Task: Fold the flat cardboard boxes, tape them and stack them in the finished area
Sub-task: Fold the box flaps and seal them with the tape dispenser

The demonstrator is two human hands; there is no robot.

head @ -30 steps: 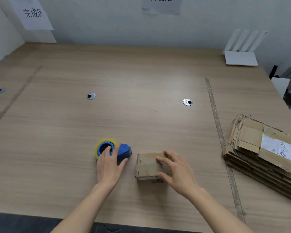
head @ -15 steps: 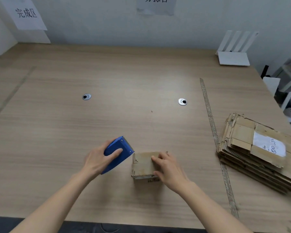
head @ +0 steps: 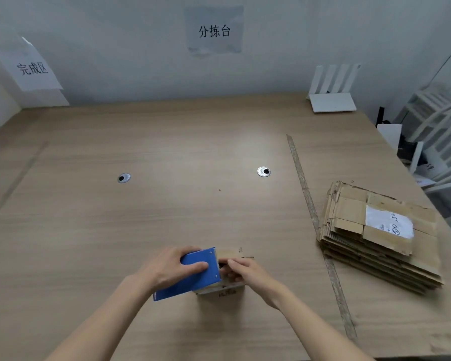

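Two hands meet over a small folded box (head: 225, 287) near the front edge of the worktop (head: 167, 204). The left hand (head: 167, 268) grips a blue tape dispenser (head: 190, 273) — fingers curled over its flat side, thumb beneath — and holds it tilted, its front end lying over the left part of the box top. The right hand (head: 245, 270) sits on the box's right side with its fingers bent in toward the dispenser's mouth; they seem to pinch something there, but whether it is tape or the box flap I cannot tell. Only the box's far top edge and its near face, with some dark print, show past the hands.

Off to the right, beyond a worn strip of tape (head: 313, 220) running front to back across the wood, lies a stack of flat boxes (head: 375, 243); the top one bears a white label (head: 388, 225) with handwriting. Two round metal grommets (head: 263, 171) are set into the worktop further back.

On the wall hang two paper signs (head: 214, 31) — one straight ahead, one at the far left above the corner. At the back right stands a white router (head: 332, 92) with four upright antennas, and white chair frames (head: 438, 142) crowd the space past the right edge.
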